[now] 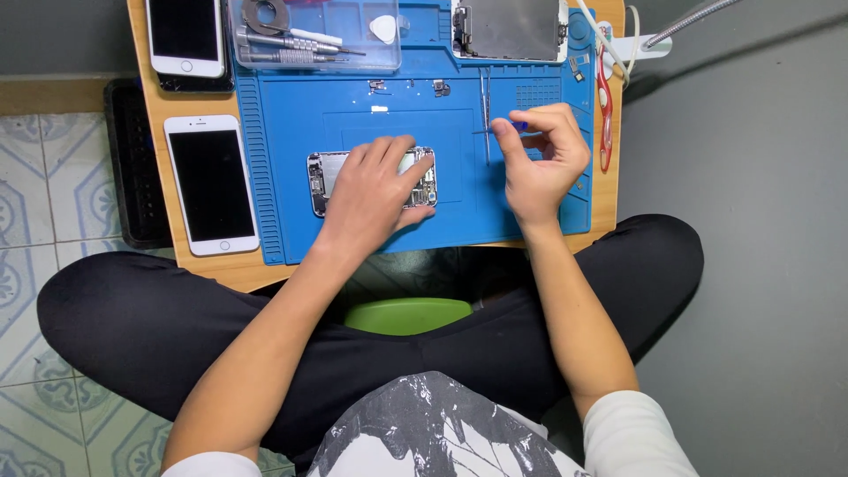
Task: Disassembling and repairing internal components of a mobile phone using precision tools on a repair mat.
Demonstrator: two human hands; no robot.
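Note:
An opened phone body [323, 179] with exposed internals lies on a blue work mat [291, 132]. My left hand [375, 196] rests flat on it, covering its middle, fingers spread. To the right, my right hand [541, 163] pinches a thin screwdriver [505, 132] with a blue handle between thumb and fingers, held just above the mat. Metal tweezers [485, 106] lie on the mat beside that hand.
Two white phones [212, 184] [185, 37] lie on the wooden table [205, 269] at left. A clear tray of tools [311, 35] and a removed screen panel [510, 28] sit at the mat's far edge. A red-handled tool [604, 106] lies at right.

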